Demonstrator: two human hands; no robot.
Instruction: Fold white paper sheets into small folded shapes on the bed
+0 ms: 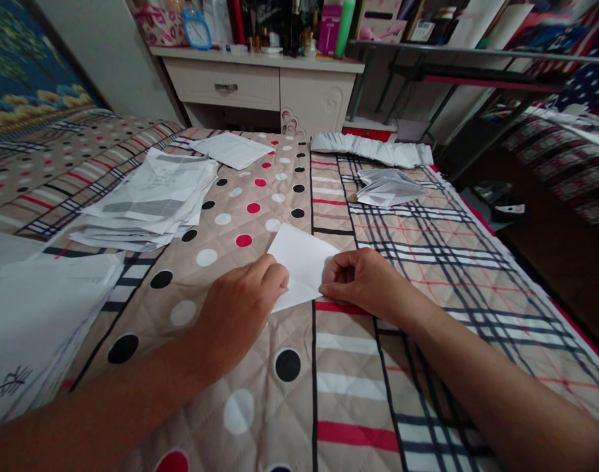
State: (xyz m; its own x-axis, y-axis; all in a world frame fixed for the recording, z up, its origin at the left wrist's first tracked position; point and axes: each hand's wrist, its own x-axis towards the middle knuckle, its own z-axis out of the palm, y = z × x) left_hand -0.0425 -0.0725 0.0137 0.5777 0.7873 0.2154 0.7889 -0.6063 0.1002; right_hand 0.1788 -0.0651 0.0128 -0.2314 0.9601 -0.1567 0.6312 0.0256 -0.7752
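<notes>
A small folded sheet of white paper [302, 259] lies on the patterned bedspread in front of me, its near edge slanting up to the right. My left hand [252, 288] is closed at the paper's left side, thumb and curled fingers pressing on it. With thumb and index finger, my right hand [361, 282] pinches the right corner. Both hands rest low, close to the bed. The inside of the left grip is partly hidden by the fingers.
Left of me lie a stack of printed papers [146, 196], a larger pile of white sheets [48, 314] and another paper [233, 150]. Folded paper pieces [390, 186] and a long row of folded papers [372, 149] are at the far right. Behind stands a white dresser [230, 85].
</notes>
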